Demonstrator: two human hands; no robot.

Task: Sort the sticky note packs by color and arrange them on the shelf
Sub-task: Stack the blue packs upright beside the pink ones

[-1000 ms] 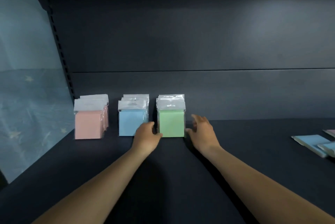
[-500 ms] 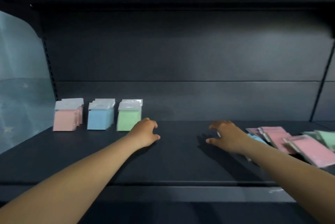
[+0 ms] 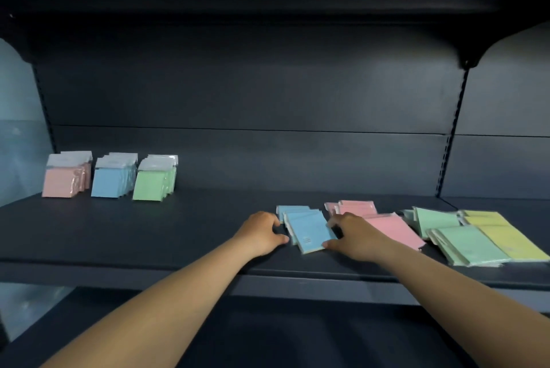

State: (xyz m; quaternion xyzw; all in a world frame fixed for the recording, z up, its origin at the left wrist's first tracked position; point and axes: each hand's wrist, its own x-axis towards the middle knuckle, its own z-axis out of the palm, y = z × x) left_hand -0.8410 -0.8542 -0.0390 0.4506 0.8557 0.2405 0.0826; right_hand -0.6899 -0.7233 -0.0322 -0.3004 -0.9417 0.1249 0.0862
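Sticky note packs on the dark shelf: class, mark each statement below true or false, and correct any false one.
1. Three upright rows stand at the shelf's left end: pink row, blue row, green row. True.
2. The yellow packs stand upright beside the green row. False: they lie flat at the far right.
3. Both hands are at the loose blue packs, left hand and right hand on either side. True.
4. The loose pink packs lie left of the loose blue packs. False: they lie to the right.
5. Loose green packs lie between the pink and yellow ones. True.
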